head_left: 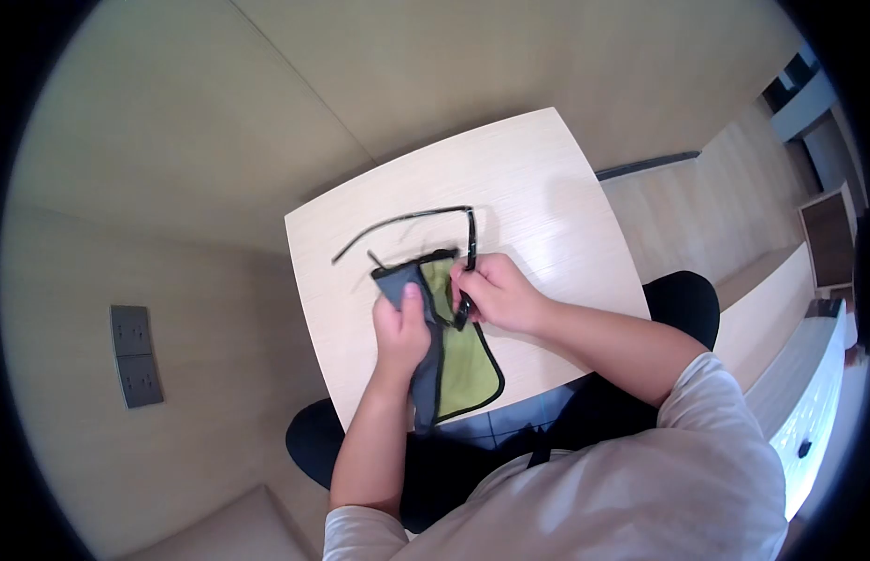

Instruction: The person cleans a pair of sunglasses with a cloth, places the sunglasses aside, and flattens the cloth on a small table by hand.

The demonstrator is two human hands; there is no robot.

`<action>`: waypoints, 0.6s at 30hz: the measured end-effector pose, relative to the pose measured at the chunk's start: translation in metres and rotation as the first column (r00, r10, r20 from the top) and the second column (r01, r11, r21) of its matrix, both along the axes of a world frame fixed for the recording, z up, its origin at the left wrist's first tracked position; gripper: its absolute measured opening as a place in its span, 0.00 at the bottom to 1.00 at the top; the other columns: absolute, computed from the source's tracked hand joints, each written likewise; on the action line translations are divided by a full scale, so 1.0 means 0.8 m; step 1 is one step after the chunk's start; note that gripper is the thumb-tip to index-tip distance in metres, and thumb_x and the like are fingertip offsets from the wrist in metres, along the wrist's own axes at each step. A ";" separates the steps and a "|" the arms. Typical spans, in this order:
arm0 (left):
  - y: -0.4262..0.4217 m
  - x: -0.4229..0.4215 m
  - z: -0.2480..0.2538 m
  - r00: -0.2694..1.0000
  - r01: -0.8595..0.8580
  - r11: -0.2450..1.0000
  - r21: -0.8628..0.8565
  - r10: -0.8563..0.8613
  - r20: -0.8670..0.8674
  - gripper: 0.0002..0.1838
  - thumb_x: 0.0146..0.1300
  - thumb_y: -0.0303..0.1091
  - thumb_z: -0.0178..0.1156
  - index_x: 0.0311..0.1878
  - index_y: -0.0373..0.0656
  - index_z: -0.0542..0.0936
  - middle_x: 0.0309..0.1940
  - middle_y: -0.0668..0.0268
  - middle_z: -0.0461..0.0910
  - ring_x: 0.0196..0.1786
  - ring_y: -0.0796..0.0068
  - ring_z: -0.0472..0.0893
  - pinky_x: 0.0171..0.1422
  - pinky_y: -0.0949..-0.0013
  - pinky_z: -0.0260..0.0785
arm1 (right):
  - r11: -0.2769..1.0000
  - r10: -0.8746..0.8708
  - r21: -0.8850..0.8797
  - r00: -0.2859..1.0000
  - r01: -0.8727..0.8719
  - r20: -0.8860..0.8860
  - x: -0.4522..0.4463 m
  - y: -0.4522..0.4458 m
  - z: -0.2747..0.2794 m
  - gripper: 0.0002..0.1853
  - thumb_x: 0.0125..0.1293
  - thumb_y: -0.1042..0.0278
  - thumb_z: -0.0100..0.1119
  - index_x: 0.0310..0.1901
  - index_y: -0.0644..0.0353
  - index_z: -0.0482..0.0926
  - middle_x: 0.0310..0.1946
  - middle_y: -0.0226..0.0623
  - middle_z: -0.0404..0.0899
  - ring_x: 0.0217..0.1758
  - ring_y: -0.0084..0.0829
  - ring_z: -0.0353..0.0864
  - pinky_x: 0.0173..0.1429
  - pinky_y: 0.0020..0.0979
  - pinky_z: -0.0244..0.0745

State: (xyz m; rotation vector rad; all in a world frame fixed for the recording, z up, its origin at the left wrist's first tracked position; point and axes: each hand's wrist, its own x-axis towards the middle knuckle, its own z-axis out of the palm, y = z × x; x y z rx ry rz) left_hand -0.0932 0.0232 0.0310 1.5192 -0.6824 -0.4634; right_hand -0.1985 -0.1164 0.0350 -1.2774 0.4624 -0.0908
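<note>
Black-framed eyeglasses [471, 229] are held over the small table [538, 178], one temple arm stretching out to the left. My right hand [500, 292] is closed around the front of the frame. A cloth with a grey side and a green side, edged in black [468, 369], hangs toward the table's near edge. My left hand [402, 327] is closed on its grey part, thumb on top. A thin dark tip pokes out past the cloth's upper left corner, apparently the other temple arm. The lenses are mostly hidden by the right hand and the cloth.
Wood-coloured wall panels [220, 112] stand beyond and left of the table, with grey wall sockets [133, 355] at the left. My dark-clothed legs [683, 304] are under and beside the table. A bench-like ledge [762, 299] runs along the right.
</note>
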 end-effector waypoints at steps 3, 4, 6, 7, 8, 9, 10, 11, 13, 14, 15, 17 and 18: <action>0.005 0.013 0.003 0.950 -0.230 0.970 -0.080 0.206 -0.233 0.16 0.81 0.40 0.46 0.46 0.37 0.77 0.39 0.68 0.81 0.42 0.78 0.79 0.51 0.70 0.73 | 0.952 0.075 -0.299 0.997 -0.062 0.030 -0.004 0.006 0.006 0.15 0.71 0.69 0.53 0.25 0.65 0.77 0.18 0.28 0.74 0.23 0.17 0.71 0.26 0.26 0.65; 0.011 0.019 -0.008 0.951 -0.238 0.966 -0.103 0.210 -0.226 0.17 0.81 0.43 0.45 0.49 0.37 0.75 0.43 0.64 0.80 0.45 0.75 0.79 0.55 0.69 0.73 | 0.941 0.050 -0.336 0.998 -0.033 0.042 -0.003 0.008 0.011 0.18 0.71 0.69 0.55 0.22 0.67 0.75 0.15 0.28 0.73 0.20 0.17 0.71 0.25 0.26 0.65; 0.009 0.013 -0.015 0.936 -0.330 0.937 -0.115 0.309 -0.168 0.18 0.81 0.42 0.44 0.49 0.36 0.76 0.42 0.64 0.81 0.45 0.75 0.80 0.53 0.70 0.73 | 0.953 0.041 -0.299 0.999 -0.035 0.014 -0.002 0.005 0.013 0.19 0.72 0.68 0.54 0.22 0.66 0.76 0.15 0.29 0.73 0.19 0.17 0.71 0.24 0.26 0.65; 0.007 0.010 -0.016 0.909 -0.414 0.900 -0.137 0.401 -0.112 0.19 0.81 0.40 0.44 0.49 0.34 0.77 0.42 0.63 0.82 0.45 0.75 0.81 0.52 0.70 0.73 | 0.964 0.030 -0.266 0.999 -0.033 -0.014 -0.002 0.004 0.014 0.19 0.73 0.67 0.54 0.22 0.66 0.76 0.15 0.29 0.73 0.18 0.18 0.71 0.23 0.26 0.65; 0.004 0.007 -0.016 0.910 -0.411 0.901 -0.136 0.399 -0.109 0.19 0.81 0.40 0.44 0.49 0.34 0.77 0.42 0.63 0.82 0.45 0.75 0.81 0.52 0.70 0.73 | 0.964 0.027 -0.264 1.000 -0.029 -0.012 -0.002 0.002 0.016 0.19 0.73 0.67 0.54 0.22 0.66 0.76 0.15 0.29 0.73 0.18 0.18 0.71 0.23 0.26 0.65; 0.001 0.006 -0.013 0.901 -0.432 0.887 -0.166 0.417 -0.117 0.19 0.81 0.41 0.44 0.47 0.34 0.77 0.42 0.63 0.82 0.44 0.76 0.80 0.50 0.71 0.72 | 0.980 0.027 -0.196 0.999 -0.032 -0.029 -0.002 0.002 0.017 0.19 0.72 0.66 0.55 0.23 0.67 0.77 0.14 0.31 0.74 0.17 0.19 0.73 0.22 0.28 0.67; -0.002 0.004 -0.010 0.892 -0.452 0.871 -0.196 0.434 -0.126 0.19 0.81 0.41 0.43 0.46 0.34 0.76 0.41 0.64 0.81 0.42 0.77 0.79 0.49 0.71 0.72 | 0.991 0.027 -0.127 0.999 -0.033 -0.046 -0.003 0.001 0.018 0.19 0.72 0.64 0.56 0.23 0.67 0.78 0.13 0.32 0.74 0.16 0.21 0.74 0.22 0.29 0.69; -0.003 0.003 -0.005 0.895 -0.446 0.874 -0.195 0.429 -0.124 0.19 0.81 0.41 0.43 0.46 0.34 0.76 0.41 0.64 0.81 0.42 0.77 0.79 0.49 0.71 0.72 | 0.992 0.021 -0.125 0.999 -0.027 -0.045 -0.004 0.002 0.020 0.19 0.72 0.64 0.56 0.23 0.67 0.78 0.13 0.32 0.74 0.16 0.21 0.74 0.22 0.29 0.69; -0.004 0.000 0.004 0.933 -0.348 0.930 -0.120 0.331 -0.145 0.18 0.81 0.40 0.44 0.44 0.34 0.77 0.38 0.66 0.81 0.40 0.77 0.79 0.46 0.71 0.71 | 0.996 0.003 -0.095 1.000 -0.005 -0.024 -0.003 0.003 0.023 0.22 0.74 0.62 0.55 0.22 0.66 0.78 0.12 0.31 0.73 0.16 0.20 0.74 0.21 0.28 0.69; 0.004 0.007 -0.006 0.975 -0.207 0.977 -0.049 0.202 -0.096 0.18 0.81 0.40 0.44 0.44 0.34 0.78 0.37 0.67 0.82 0.40 0.77 0.79 0.45 0.70 0.71 | 0.996 -0.003 -0.094 1.000 0.001 -0.024 -0.004 0.002 0.020 0.22 0.74 0.62 0.55 0.22 0.66 0.78 0.12 0.31 0.73 0.16 0.20 0.74 0.21 0.28 0.69; 0.008 0.014 -0.012 0.996 -0.064 0.998 0.028 0.065 -0.058 0.18 0.81 0.39 0.45 0.45 0.34 0.78 0.36 0.68 0.82 0.41 0.77 0.80 0.44 0.69 0.71 | 0.997 0.009 -0.079 1.000 -0.010 -0.021 -0.004 0.002 0.014 0.21 0.76 0.63 0.52 0.24 0.64 0.78 0.16 0.31 0.76 0.18 0.20 0.75 0.24 0.26 0.69; 0.009 0.016 -0.024 1.000 -0.020 0.999 0.034 0.020 -0.009 0.15 0.77 0.36 0.50 0.43 0.35 0.81 0.32 0.66 0.83 0.36 0.75 0.81 0.41 0.66 0.72 | 0.998 0.016 -0.064 1.000 -0.017 -0.016 -0.006 0.004 0.010 0.20 0.78 0.63 0.50 0.26 0.63 0.79 0.19 0.32 0.78 0.21 0.19 0.76 0.26 0.25 0.70; 0.008 0.014 -0.020 0.991 0.056 0.991 0.119 -0.070 0.112 0.12 0.74 0.34 0.53 0.42 0.36 0.81 0.30 0.62 0.83 0.33 0.69 0.82 0.39 0.64 0.72 | 0.994 -0.086 -0.058 0.994 0.090 0.062 -0.005 0.008 0.012 0.19 0.78 0.63 0.49 0.29 0.62 0.79 0.22 0.30 0.78 0.24 0.18 0.76 0.29 0.25 0.70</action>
